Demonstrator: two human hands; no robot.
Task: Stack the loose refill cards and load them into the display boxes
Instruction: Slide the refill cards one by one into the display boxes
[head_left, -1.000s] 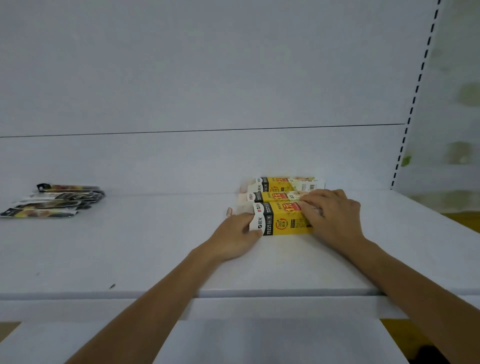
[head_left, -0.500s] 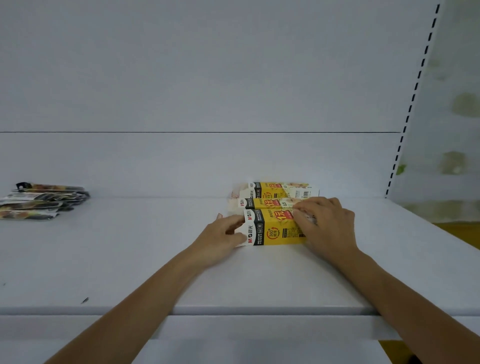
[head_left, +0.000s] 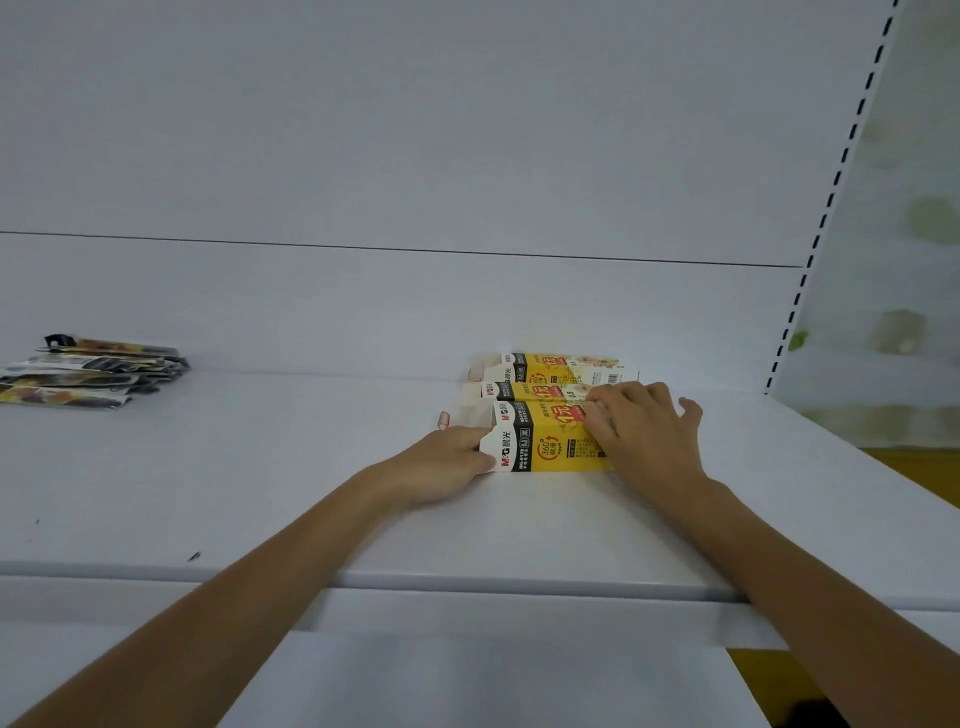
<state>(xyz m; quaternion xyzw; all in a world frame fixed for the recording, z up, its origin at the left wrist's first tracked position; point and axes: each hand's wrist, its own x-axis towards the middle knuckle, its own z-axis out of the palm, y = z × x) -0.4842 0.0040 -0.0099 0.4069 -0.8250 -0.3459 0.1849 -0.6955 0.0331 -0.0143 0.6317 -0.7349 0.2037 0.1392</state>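
Three yellow boxes lie in a row on the white shelf (head_left: 260, 467), one behind the other toward 12 o'clock: the nearest display box (head_left: 550, 441), the middle display box (head_left: 524, 391) and the rear display box (head_left: 556, 364). Each box lies on its side, long axis running 9 o'clock to 3 o'clock, white flap end toward 9 o'clock.

The left hand (head_left: 441, 465) is at the flap end of the nearest display box. The thumb lies against the flap's front. The other fingers are tucked behind the flap, so the hand appears to pinch it, though the view there is poor.

The right hand (head_left: 644, 436) lies over the box's 3 o'clock end. Its fingers are bent over the top face, with the little finger spread apart.

The loose refill cards (head_left: 88, 371) lie in an untidy pile well apart from the boxes, at 9 o'clock from the left hand, long axes also roughly 9 to 3 o'clock.

Judgement: the box is being readied and the cards are not yet loaded. The left hand is the nearer one for fetching the pile. The reach runs sideways along the shelf, with the flap end already facing that way.
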